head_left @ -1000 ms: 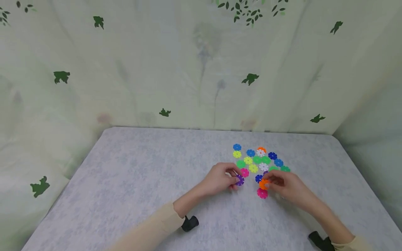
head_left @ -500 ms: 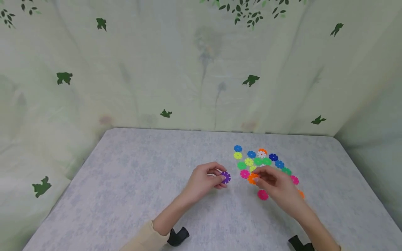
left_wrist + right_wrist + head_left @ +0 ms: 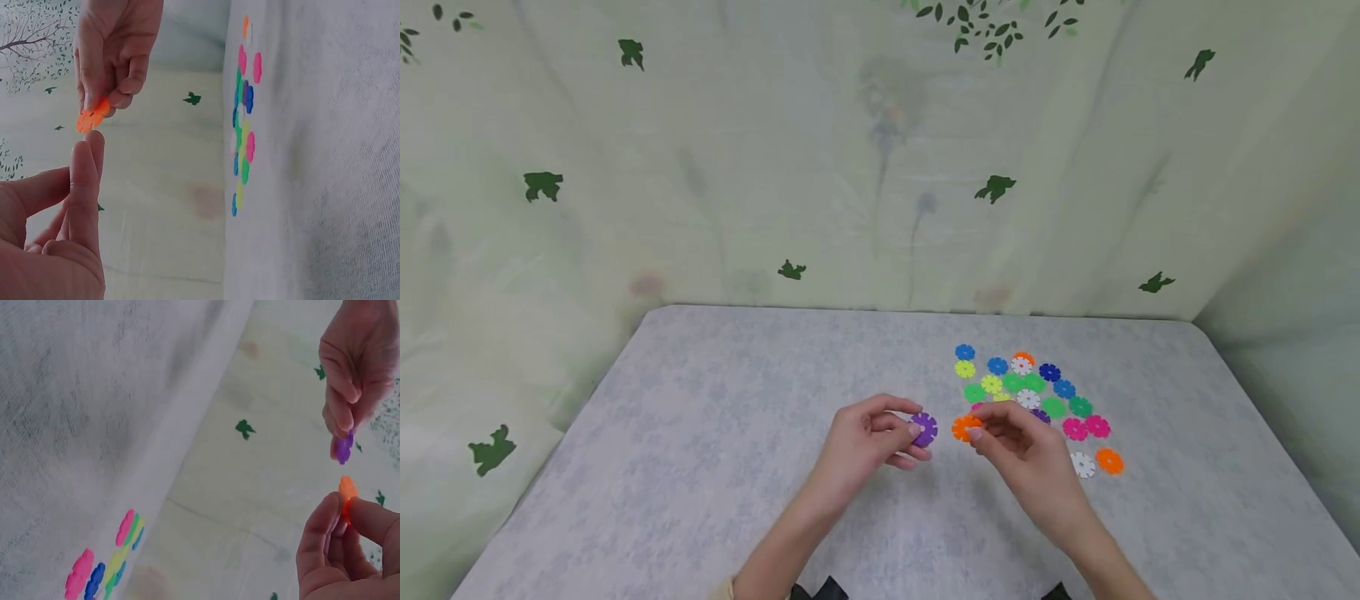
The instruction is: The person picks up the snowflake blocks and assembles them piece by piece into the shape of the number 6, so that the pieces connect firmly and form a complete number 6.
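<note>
In the head view my left hand pinches a purple notched plastic disc between thumb and fingers. Facing it, my right hand pinches an orange notched disc. A small gap parts the two discs, and both are held above the table. The right wrist view shows the purple disc edge-on just above the orange disc. From the left wrist the orange disc is plain beyond my left fingertips, while the purple one is hidden by the fingers.
Several loose discs lie flat on the grey cloth-covered table, among them a green disc, a white disc and another orange disc. My right hand covers part of the group. A pale curtain with leaf prints stands behind the table.
Both hands have drawn back leftward from the loose discs. My right hand has carried the orange disc left, toward the purple disc in my left hand, narrowing the gap between them.
</note>
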Available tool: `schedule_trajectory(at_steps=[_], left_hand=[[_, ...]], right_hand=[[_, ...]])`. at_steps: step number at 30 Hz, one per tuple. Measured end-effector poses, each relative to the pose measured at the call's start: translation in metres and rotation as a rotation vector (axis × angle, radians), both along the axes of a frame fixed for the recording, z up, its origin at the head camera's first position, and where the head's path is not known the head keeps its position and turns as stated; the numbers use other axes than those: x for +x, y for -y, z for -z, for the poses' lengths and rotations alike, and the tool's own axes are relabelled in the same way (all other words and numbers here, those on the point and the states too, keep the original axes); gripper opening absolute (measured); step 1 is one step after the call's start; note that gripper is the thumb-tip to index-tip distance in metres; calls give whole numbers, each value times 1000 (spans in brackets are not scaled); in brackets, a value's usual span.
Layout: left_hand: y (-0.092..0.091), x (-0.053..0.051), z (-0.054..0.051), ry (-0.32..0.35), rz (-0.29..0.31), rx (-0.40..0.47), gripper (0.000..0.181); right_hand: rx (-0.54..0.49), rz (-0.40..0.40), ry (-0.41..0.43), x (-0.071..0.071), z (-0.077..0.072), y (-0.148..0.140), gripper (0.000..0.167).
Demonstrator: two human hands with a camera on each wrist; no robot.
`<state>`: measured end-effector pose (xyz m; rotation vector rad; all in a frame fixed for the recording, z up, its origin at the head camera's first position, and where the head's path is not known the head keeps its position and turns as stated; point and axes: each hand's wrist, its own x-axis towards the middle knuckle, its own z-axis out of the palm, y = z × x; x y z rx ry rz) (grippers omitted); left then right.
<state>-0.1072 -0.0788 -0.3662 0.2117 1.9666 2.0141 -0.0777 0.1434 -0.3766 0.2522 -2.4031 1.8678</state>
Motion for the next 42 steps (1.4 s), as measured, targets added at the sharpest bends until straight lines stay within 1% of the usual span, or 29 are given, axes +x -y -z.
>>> schedule_trajectory(at_steps=[4, 9, 12, 16, 20, 23, 27, 31, 36, 39, 42], left_hand=[[0, 6, -2, 18, 12, 43, 25], [-1, 9, -2, 33, 27, 70, 25], [0, 10, -2, 48, 35, 80, 25], [0, 11, 0, 67, 40, 97, 25], [-2, 11, 3, 70, 25, 126, 22], [-4, 11, 4, 75, 2, 140, 20], [-4, 11, 5, 96, -18, 152, 21], [-5, 12, 7, 120, -13, 167, 24], [-3, 10, 10, 126, 18, 171, 25], [-3, 9, 12, 133, 30, 173, 25], [-2, 7, 14, 146, 36, 172, 26]], right_hand=[[-11, -12, -34, 4, 1, 6, 18], [-17, -20, -76, 7, 2, 11, 12], [-26, -26, -83, 8, 3, 13, 11], [-29, -37, -66, 8, 5, 16, 12], [-33, -23, -55, 8, 7, 18, 13], [-53, -25, -67, 8, 10, 20, 15], [-70, -21, -75, 9, 14, 22, 16], [-69, -8, -55, 9, 14, 23, 17], [-84, -27, -3, 7, 13, 23, 15], [-66, -41, 21, 5, 13, 22, 16], [-21, -50, 39, 2, 13, 19, 17]])
